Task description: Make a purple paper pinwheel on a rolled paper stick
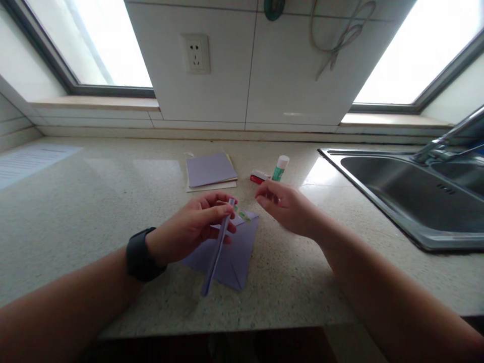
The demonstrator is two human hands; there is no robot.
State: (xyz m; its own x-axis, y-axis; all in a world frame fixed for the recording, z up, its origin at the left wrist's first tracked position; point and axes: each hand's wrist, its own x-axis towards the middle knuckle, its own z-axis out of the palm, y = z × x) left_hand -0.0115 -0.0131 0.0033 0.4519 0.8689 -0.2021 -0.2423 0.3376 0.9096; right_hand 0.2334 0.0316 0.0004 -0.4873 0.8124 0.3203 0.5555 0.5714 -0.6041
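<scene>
Head view, looking down at a speckled counter.

Left hand, with a dark watch on the wrist, closed in a grip on a thin purple paper strip. Strip pinched near its top end, slanting down toward the near edge of the counter. Something small and green just by the top of the strip, maybe a bit of tape; too blurry to be sure.

Under the strip, flat on the counter, a purple folded paper with crease lines across it. Left hand partly over its left corner.

Right hand up above the counter, just right of the strip's top end. Fingers loosely curled, holding nothing, not touching the strip.

Farther back, a small stack of paper sheets, purple one on top, pale ones under it. Right of the stack, a glue stick standing up, green with a white cap. Beside it, a small red thing lying flat.

At the right, a metal sink set into the counter, with a tap over it. On the tiled wall behind, a white socket. Bright windows on both sides.
</scene>
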